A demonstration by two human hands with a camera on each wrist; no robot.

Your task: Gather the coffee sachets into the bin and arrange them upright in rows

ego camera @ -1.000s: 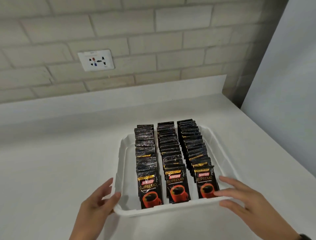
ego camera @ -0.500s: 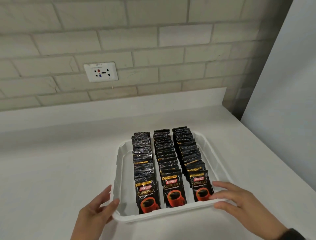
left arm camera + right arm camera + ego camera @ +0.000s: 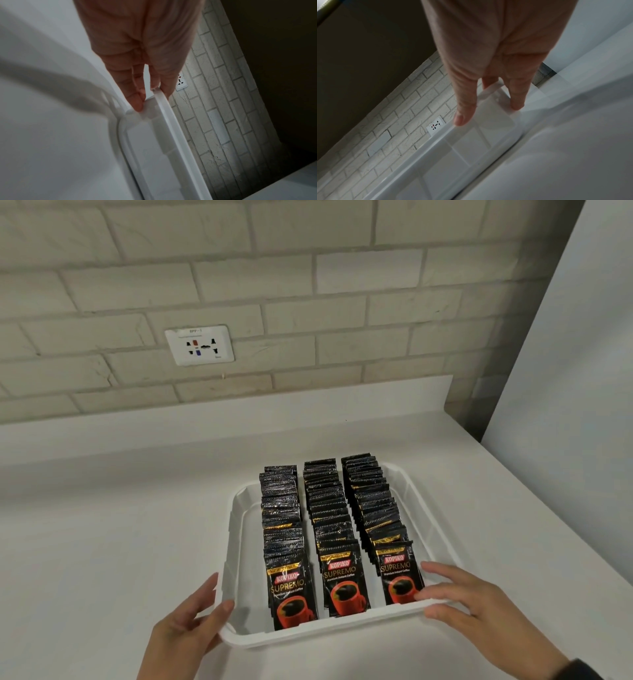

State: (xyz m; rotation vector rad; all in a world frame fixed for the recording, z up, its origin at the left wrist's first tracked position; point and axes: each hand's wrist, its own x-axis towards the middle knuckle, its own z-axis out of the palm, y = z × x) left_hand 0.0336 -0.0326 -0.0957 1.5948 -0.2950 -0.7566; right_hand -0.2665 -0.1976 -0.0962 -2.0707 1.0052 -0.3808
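Note:
A white plastic bin sits on the white counter and holds three rows of black coffee sachets, all standing upright with the front ones showing a red cup. My left hand rests at the bin's near left corner, thumb against the rim and fingers straight along the outside. In the left wrist view the left hand straddles the rim of the bin. My right hand lies on the near right corner with fingers extended. The right wrist view shows the right hand touching the bin.
A brick wall with a white socket plate rises behind the counter's low upstand. A tall white panel stands at the right, close to the bin's right side. Bare counter stretches to the left of the bin.
The view has tilted upward, so the socket and bin sit lower in the picture. Both hands stay at the bin's near corners, and the sachets have not shifted.

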